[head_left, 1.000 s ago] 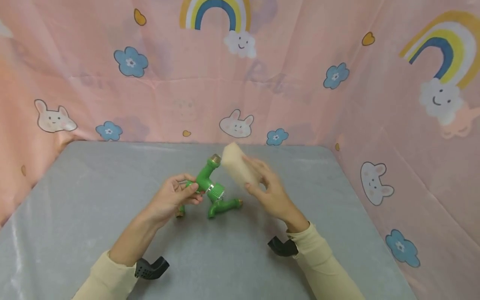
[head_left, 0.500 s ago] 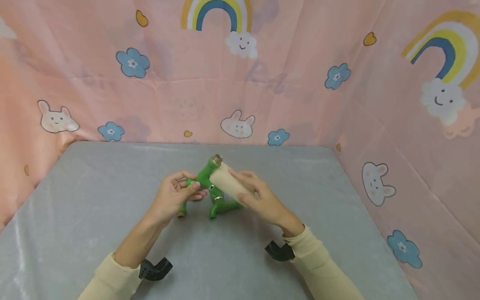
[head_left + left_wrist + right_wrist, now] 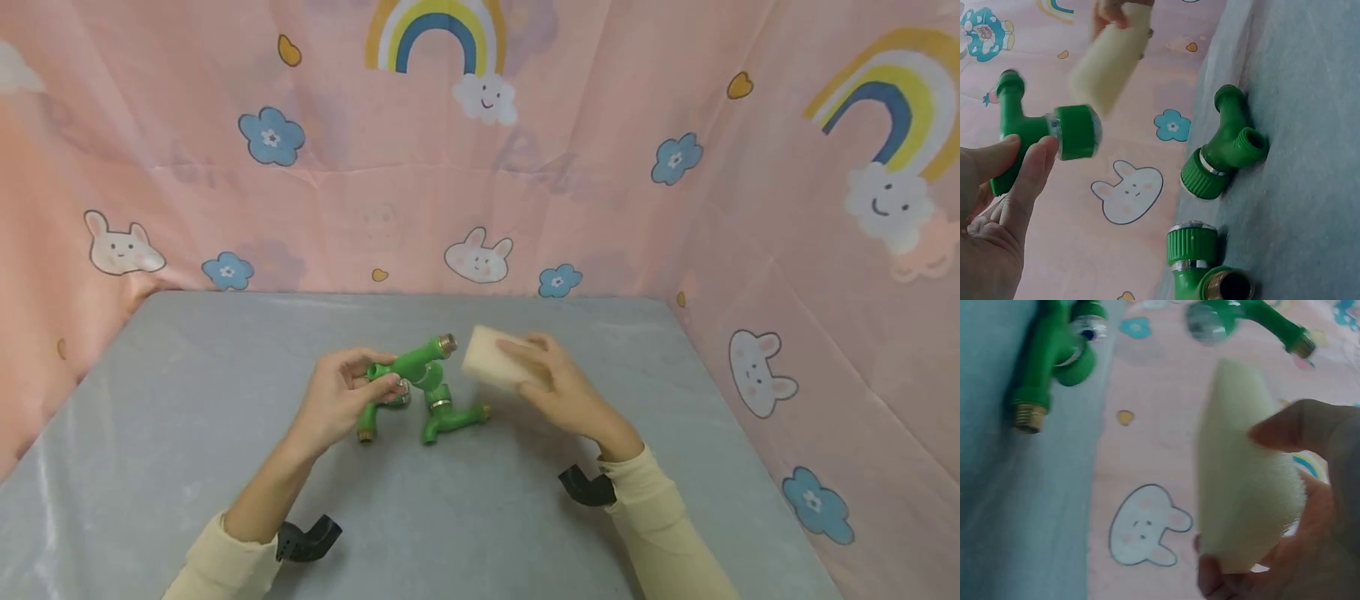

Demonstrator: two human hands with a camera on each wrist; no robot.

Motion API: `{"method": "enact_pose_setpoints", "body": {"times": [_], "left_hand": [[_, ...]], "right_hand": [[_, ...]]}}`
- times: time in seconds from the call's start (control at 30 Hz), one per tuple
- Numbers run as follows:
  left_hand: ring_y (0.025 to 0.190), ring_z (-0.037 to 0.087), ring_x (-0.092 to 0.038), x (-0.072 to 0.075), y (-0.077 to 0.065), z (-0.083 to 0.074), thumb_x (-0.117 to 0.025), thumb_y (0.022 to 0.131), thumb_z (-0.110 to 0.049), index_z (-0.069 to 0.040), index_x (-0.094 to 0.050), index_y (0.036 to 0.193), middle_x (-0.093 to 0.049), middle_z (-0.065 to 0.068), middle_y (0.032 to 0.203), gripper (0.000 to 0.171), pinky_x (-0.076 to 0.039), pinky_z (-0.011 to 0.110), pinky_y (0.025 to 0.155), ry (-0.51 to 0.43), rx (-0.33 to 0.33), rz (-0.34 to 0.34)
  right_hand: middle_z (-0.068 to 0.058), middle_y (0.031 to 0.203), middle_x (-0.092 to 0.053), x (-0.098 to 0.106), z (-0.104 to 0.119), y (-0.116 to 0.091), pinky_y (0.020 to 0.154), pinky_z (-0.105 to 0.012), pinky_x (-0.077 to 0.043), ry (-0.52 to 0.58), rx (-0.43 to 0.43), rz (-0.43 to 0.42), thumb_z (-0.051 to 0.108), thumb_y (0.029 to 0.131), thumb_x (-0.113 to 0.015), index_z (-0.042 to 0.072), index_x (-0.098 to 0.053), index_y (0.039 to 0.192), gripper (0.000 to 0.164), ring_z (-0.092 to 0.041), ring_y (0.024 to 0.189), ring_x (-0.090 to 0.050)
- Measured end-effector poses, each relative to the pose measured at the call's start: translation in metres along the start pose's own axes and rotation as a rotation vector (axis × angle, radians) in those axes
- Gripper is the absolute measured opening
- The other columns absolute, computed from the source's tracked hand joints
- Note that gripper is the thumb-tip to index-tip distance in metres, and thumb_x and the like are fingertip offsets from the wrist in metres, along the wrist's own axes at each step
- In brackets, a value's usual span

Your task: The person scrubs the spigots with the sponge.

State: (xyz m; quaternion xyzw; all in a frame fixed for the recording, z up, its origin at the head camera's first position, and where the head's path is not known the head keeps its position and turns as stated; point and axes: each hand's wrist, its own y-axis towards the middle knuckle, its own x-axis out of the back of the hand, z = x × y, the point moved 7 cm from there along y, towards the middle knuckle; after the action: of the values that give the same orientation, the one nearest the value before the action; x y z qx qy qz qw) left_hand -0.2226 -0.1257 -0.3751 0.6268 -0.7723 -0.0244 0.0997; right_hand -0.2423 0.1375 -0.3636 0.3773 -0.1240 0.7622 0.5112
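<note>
My left hand (image 3: 330, 404) holds a green tap (image 3: 408, 364) above the table, pinched between thumb and fingers at its spout end. The tap's brass threaded end points right. My right hand (image 3: 570, 398) grips a cream, block-shaped sponge (image 3: 487, 360), which is apart from the tap, just to its right. The right wrist view shows the thumb pressed on one face of the sponge (image 3: 1241, 481) and fingers under it. Below the held tap, a second green tap (image 3: 455, 419) lies on the table. A third green tap (image 3: 367, 421) lies further left, partly hidden by my left hand.
The grey-covered table (image 3: 465, 517) reaches back to a pink printed curtain (image 3: 585, 200), which also rises along the right side. A black curved piece (image 3: 309, 540) sits at my left cuff, and another black piece (image 3: 587, 486) at my right cuff.
The sponge came left against or in front of the held tap, then moved back right, away from it. My left hand has turned the tap, so its brass end now points more to the right.
</note>
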Motion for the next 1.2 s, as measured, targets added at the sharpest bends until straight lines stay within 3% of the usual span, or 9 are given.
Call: {"method": "enact_pose_setpoints", "body": {"times": [0.07, 0.17, 0.3, 0.4, 0.5, 0.63, 0.8, 0.97, 1.2], "left_hand": [[0.079, 0.006, -0.075, -0.002, -0.001, 0.001, -0.065, 0.094, 0.006, 0.015, -0.063, 0.12, -0.066, 0.038, 0.113, 0.028, -0.063, 0.029, 0.077, 0.017, 0.02, 0.025], [0.082, 0.006, -0.075, -0.007, 0.0, 0.003, -0.065, 0.095, 0.004, 0.013, -0.062, 0.124, -0.068, 0.035, 0.115, 0.031, -0.063, 0.031, 0.081, 0.0, 0.046, 0.068], [0.085, 0.007, -0.075, -0.009, 0.002, 0.003, -0.062, 0.097, 0.003, 0.015, -0.061, 0.124, -0.073, 0.023, 0.111, 0.029, -0.062, 0.029, 0.082, -0.064, 0.032, 0.039], [0.085, 0.006, -0.074, -0.005, 0.001, 0.002, -0.062, 0.097, 0.002, 0.016, -0.063, 0.118, -0.076, 0.002, 0.104, 0.025, -0.062, 0.025, 0.08, -0.089, 0.006, -0.022], [0.085, 0.005, -0.074, -0.001, 0.0, 0.0, -0.063, 0.096, 0.004, 0.017, -0.065, 0.114, -0.075, -0.011, 0.101, 0.022, -0.062, 0.025, 0.079, -0.084, -0.023, -0.058], [0.086, 0.006, -0.075, 0.001, -0.001, -0.004, -0.065, 0.093, 0.006, 0.015, -0.067, 0.109, -0.076, 0.005, 0.112, 0.018, -0.062, 0.025, 0.077, -0.048, -0.061, -0.067], [0.087, 0.007, -0.075, -0.008, -0.003, -0.008, -0.068, 0.09, 0.008, 0.008, -0.071, 0.101, -0.069, 0.025, 0.124, 0.011, -0.061, 0.024, 0.074, 0.041, -0.084, -0.015], [0.103, 0.003, -0.072, -0.014, -0.003, -0.011, -0.068, 0.089, 0.01, 0.005, -0.072, 0.097, -0.071, 0.024, 0.121, 0.01, -0.06, 0.024, 0.085, 0.064, -0.121, 0.037], [0.109, 0.002, -0.069, 0.0, -0.003, -0.015, -0.069, 0.088, 0.011, 0.007, -0.072, 0.094, -0.072, 0.026, 0.118, 0.008, -0.059, 0.022, 0.083, 0.053, -0.167, 0.0]], "right_hand": [[-0.02, 0.149, -0.043, 0.004, 0.002, 0.001, 0.091, -0.044, -0.045, 0.082, 0.026, -0.032, 0.005, 0.093, -0.06, 0.017, -0.05, 0.15, 0.06, -0.037, 0.12, -0.049], [-0.015, 0.151, -0.043, -0.001, 0.01, 0.002, 0.091, -0.043, -0.046, 0.223, 0.067, -0.007, 0.004, 0.095, -0.058, 0.018, -0.046, 0.153, 0.061, -0.035, 0.12, -0.048], [-0.015, 0.151, -0.043, -0.016, 0.018, 0.001, 0.092, -0.042, -0.048, 0.345, 0.073, 0.068, 0.005, 0.096, -0.054, 0.017, -0.045, 0.154, 0.059, -0.036, 0.12, -0.048], [-0.014, 0.152, -0.041, -0.024, 0.017, 0.0, 0.089, -0.04, -0.052, 0.347, 0.041, 0.094, 0.007, 0.095, -0.055, 0.019, -0.045, 0.153, 0.06, -0.037, 0.12, -0.047], [-0.016, 0.152, -0.039, -0.025, 0.012, -0.001, 0.087, -0.039, -0.052, 0.245, 0.014, 0.086, 0.009, 0.093, -0.059, 0.021, -0.048, 0.152, 0.062, -0.037, 0.12, -0.048], [-0.021, 0.149, -0.039, -0.014, 0.003, -0.001, 0.092, -0.042, -0.047, 0.096, 0.007, 0.001, 0.007, 0.091, -0.063, 0.017, -0.052, 0.149, 0.06, -0.038, 0.122, -0.048], [-0.018, 0.149, -0.041, -0.002, 0.012, -0.002, 0.097, -0.05, -0.043, 0.143, 0.072, -0.111, 0.006, 0.092, -0.065, 0.016, -0.052, 0.149, 0.06, -0.038, 0.128, -0.044], [-0.013, 0.151, -0.04, -0.012, 0.028, -0.001, 0.096, -0.046, -0.045, 0.195, 0.144, -0.075, 0.007, 0.093, -0.064, 0.019, -0.05, 0.15, 0.06, -0.035, 0.13, -0.045], [-0.013, 0.147, -0.045, -0.016, 0.02, 0.002, 0.093, -0.045, -0.047, 0.195, 0.124, -0.01, 0.002, 0.09, -0.062, 0.018, -0.05, 0.15, 0.063, -0.035, 0.125, -0.049]]}}
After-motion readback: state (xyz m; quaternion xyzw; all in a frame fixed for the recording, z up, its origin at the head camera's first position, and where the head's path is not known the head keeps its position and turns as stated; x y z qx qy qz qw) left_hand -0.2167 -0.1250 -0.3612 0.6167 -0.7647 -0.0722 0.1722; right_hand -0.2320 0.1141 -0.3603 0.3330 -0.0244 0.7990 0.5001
